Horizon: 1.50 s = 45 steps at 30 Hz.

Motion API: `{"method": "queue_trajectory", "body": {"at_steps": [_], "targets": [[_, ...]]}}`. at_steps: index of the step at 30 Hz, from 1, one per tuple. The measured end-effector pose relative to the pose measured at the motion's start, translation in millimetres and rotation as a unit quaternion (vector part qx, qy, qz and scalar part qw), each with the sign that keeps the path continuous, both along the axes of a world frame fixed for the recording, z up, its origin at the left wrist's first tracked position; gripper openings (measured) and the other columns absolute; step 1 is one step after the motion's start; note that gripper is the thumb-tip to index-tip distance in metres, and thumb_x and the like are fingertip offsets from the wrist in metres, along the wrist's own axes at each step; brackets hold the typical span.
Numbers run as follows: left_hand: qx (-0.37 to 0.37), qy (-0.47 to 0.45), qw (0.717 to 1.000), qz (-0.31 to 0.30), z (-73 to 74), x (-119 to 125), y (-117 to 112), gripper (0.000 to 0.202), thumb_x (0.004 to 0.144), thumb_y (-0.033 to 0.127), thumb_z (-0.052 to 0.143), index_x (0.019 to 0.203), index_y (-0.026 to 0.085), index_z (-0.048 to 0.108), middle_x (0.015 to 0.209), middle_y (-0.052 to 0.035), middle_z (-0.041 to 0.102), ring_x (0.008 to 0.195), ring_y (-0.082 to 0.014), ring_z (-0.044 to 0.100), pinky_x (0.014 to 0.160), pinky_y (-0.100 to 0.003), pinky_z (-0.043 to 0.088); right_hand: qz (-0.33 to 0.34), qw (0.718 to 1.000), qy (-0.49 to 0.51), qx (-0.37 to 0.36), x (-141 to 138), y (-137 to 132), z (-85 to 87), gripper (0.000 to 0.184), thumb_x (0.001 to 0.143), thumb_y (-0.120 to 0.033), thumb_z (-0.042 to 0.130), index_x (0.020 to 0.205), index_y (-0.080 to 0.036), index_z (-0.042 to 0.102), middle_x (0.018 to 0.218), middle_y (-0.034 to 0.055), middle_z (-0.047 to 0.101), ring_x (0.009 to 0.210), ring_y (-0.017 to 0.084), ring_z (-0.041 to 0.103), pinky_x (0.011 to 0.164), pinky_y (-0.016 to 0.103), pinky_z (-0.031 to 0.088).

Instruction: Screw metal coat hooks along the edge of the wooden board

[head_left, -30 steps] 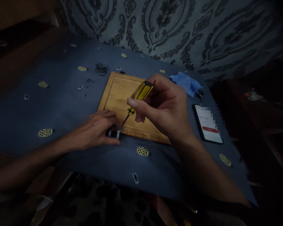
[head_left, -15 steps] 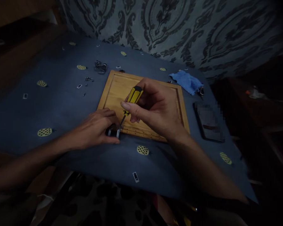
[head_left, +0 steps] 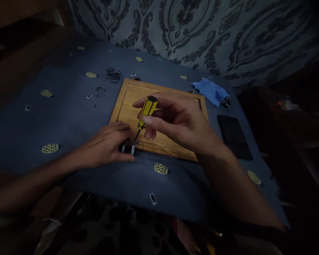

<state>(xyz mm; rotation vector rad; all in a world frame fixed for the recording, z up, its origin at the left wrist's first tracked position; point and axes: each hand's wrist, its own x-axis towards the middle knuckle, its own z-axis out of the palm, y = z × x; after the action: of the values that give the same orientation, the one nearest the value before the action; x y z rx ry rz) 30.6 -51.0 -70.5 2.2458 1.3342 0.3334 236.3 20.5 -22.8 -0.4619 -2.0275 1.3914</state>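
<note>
A wooden board with a raised rim lies flat on the blue patterned cloth. At its near left corner sits a small metal bracket, partly hidden by fingers. My left hand is closed around this bracket, thumb in front and fingers on the board side. My right hand grips a yellow and black screwdriver by its handle, between thumb and fingers. The screwdriver is tilted, its shaft pointing down to the bracket. Whether the tip sits in a screw is too small to tell. A row of small holes runs along the board's near edge.
Left of the board lie a bundle of dark metal pieces, small metal parts and a screw. A blue rag and a dark phone lie to the right. A patterned wall stands behind.
My right hand has turned on the screwdriver handle, its index finger now extended past the handle to the left. The handle has shifted slightly left. My left hand stays in place.
</note>
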Motion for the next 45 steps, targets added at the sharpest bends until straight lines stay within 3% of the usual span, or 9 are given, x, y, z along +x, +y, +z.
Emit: {"method": "queue_trajectory", "body": {"at_steps": [6,10,14,20,23,28,34,41,45], "targets": [[-0.002,-0.006,1.000,0.008,0.1,0.3,0.3,0.042,0.084,0.049,0.078,0.111,0.018,0.068,0.115,-0.0082,0.067,0.107,-0.0286,0.063,0.092,-0.042,0.052,-0.050,0.999,0.012,-0.005,-3.4,-3.9,-3.6,0.034,0.084,-0.044,0.083,0.086,-0.020,0.058,0.090,-0.0024,0.072,0.057,0.007,0.065,0.048,0.018,0.056],[0.002,-0.007,1.000,0.010,0.3,0.6,-0.2,0.041,0.084,0.048,0.079,0.109,0.018,0.068,0.116,-0.0081,0.068,0.108,-0.0289,0.063,0.093,-0.042,0.051,-0.021,1.000,-0.002,-0.017,0.5,-2.2,2.0,0.029,0.087,-0.040,0.081,0.101,-0.022,0.063,0.090,-0.0050,0.072,0.058,0.006,0.066,0.055,0.018,0.059],[-0.001,0.003,1.000,0.009,1.8,1.2,-0.3,0.044,0.083,0.049,0.079,0.112,0.017,0.068,0.118,-0.0094,0.067,0.111,-0.0301,0.063,0.096,-0.045,0.051,0.013,0.999,-0.010,-0.027,3.3,-0.1,5.3,0.031,0.094,-0.030,0.073,0.121,-0.017,0.065,0.096,-0.0017,0.073,0.063,0.007,0.069,0.063,0.020,0.061],[0.011,0.003,1.000,0.009,0.9,2.3,-0.4,0.041,0.082,0.048,0.081,0.106,0.017,0.069,0.108,-0.0073,0.068,0.103,-0.0284,0.065,0.088,-0.041,0.052,-0.020,1.000,0.011,0.010,-2.3,-4.7,-0.2,0.023,0.090,-0.032,0.078,0.088,-0.017,0.061,0.088,-0.0031,0.069,0.056,0.003,0.061,0.051,0.014,0.054],[0.016,-0.003,1.000,0.009,-0.1,2.1,-0.8,0.041,0.082,0.048,0.081,0.107,0.017,0.068,0.110,-0.0073,0.069,0.105,-0.0282,0.065,0.090,-0.041,0.051,-0.013,1.000,0.017,-0.013,-1.0,-3.7,0.8,0.026,0.087,-0.032,0.081,0.092,-0.019,0.060,0.085,-0.0055,0.069,0.057,0.005,0.063,0.051,0.014,0.056],[0.011,0.009,1.000,0.010,0.9,1.5,-1.1,0.042,0.084,0.050,0.079,0.110,0.019,0.068,0.116,-0.0082,0.068,0.109,-0.0289,0.063,0.094,-0.042,0.051,0.031,0.998,-0.014,-0.047,5.4,0.5,8.1,0.030,0.091,-0.032,0.078,0.115,-0.018,0.067,0.095,-0.0031,0.073,0.065,0.006,0.069,0.064,0.019,0.062],[0.031,0.001,1.000,0.003,-2.0,-0.2,-0.1,0.040,0.085,0.052,0.077,0.104,0.018,0.068,0.110,-0.0071,0.069,0.103,-0.0271,0.065,0.088,-0.039,0.051,-0.012,1.000,0.012,-0.009,1.3,-1.9,2.9,0.030,0.087,-0.040,0.081,0.091,-0.015,0.066,0.091,-0.0002,0.071,0.056,0.005,0.063,0.052,0.017,0.057],[0.018,0.005,1.000,0.007,-1.2,0.7,-0.2,0.043,0.087,0.055,0.073,0.111,0.019,0.068,0.115,-0.0085,0.068,0.108,-0.0289,0.064,0.093,-0.042,0.052,0.031,0.998,-0.007,-0.046,4.7,0.2,7.8,0.035,0.088,-0.044,0.079,0.107,-0.017,0.066,0.096,0.0002,0.072,0.065,0.008,0.069,0.063,0.021,0.062],[0.021,0.004,1.000,0.001,-0.5,1.0,0.5,0.044,0.086,0.057,0.073,0.110,0.019,0.068,0.113,-0.0081,0.068,0.106,-0.0287,0.064,0.091,-0.042,0.052,0.011,0.999,0.009,-0.044,2.3,-0.9,6.2,0.032,0.084,-0.043,0.083,0.093,-0.017,0.067,0.091,-0.0002,0.072,0.058,0.007,0.066,0.055,0.019,0.060]]}}
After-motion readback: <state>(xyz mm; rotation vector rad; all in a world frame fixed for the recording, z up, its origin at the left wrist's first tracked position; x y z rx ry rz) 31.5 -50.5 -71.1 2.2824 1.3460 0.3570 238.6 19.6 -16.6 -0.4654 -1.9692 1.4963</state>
